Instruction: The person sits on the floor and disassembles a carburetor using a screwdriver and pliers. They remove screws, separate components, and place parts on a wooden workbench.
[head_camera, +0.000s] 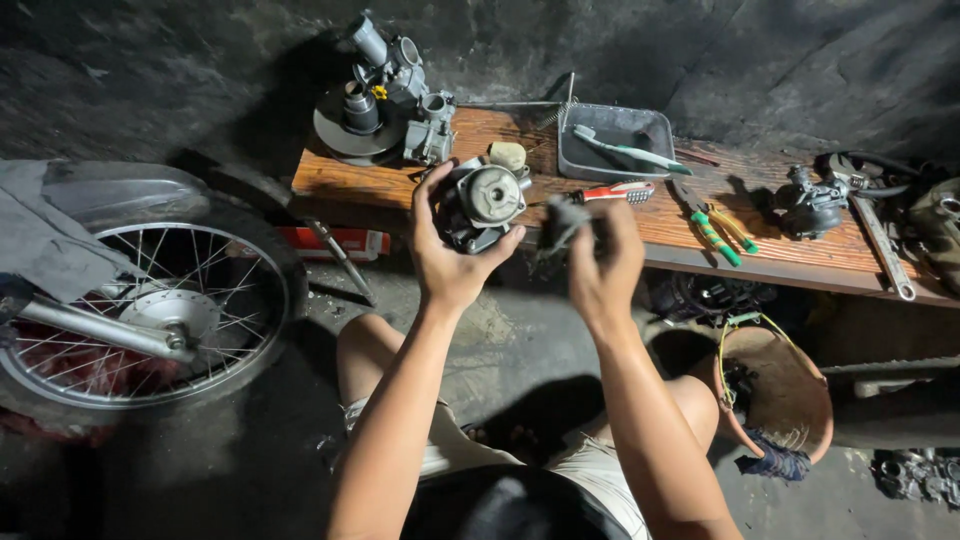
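Note:
My left hand (448, 255) grips a grey metal carburetor body (483, 205), round cap facing me, held up in front of a low wooden plank (400, 180). My right hand (603, 265) is closed around a dark grey rag (562, 225) just right of the carburetor; the hand is blurred. A red-handled toothbrush (612, 192) lies on the plank right behind the rag.
On the plank sit more carburetor parts (395, 95), a grey tray (612, 142) holding a green brush, green-handled pliers (715, 228), another carburetor (812, 205) and a wrench (885, 245). A spoked motorcycle wheel (140, 310) stands left. A brown bowl (785, 395) lies on the floor right.

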